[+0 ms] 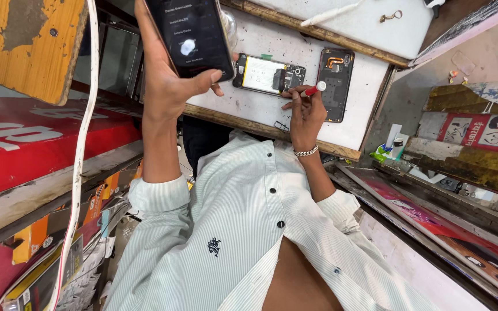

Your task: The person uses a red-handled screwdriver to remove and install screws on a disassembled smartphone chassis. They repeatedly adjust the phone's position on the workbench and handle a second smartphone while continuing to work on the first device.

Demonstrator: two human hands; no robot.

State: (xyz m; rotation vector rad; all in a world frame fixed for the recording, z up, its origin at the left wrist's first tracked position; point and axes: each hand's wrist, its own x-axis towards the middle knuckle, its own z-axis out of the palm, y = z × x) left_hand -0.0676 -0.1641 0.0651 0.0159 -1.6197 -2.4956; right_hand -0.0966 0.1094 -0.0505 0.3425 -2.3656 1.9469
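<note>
Hanging down the left side, a white cable [85, 115] crossed a red sign [36, 138]. Next to it the left hand [171, 86] was raised above the desk [249, 106], its fingers wrapped round a dark phone [191, 34] with a lit screen, the thumb pressed on the phone's lower edge. Just to the right, an opened phone [263, 74] lay flat on the white desk, its pale battery and circuit board exposed. The right hand [304, 112], with a chain bracelet [306, 152] at the wrist, rested on the desk, and its fingers pinched a red-handled screwdriver [314, 89] whose tip met the opened phone's right end. Just beside that hand lay a black back cover [335, 80], inner side up. Further right, below the desk's edge, a small bottle [397, 147] stood upright.
</note>
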